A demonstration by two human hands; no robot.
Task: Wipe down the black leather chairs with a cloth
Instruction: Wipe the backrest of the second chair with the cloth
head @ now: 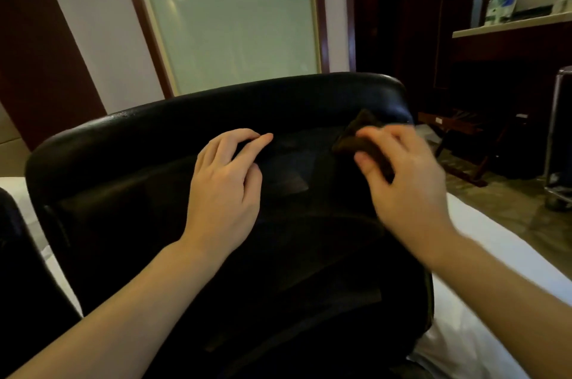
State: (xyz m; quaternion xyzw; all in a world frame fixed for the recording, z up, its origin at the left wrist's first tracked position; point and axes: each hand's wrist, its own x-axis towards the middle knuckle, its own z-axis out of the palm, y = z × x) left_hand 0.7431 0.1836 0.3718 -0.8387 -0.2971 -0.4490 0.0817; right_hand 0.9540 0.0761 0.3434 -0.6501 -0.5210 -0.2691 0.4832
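Pinching the soft, light cloth [360, 143] in your right hand [402, 180], you steady the smooth chair [154, 143] with relaxed left hand [226, 186].

1. The chair [216, 106] was black leather, smooth, with a glossy sheen along its top edge.
2. The cloth [359, 137] looked dark brown, soft and matt.
3. The far window pane [229, 19] was frosted glass in a dark polished wood frame [322, 22].
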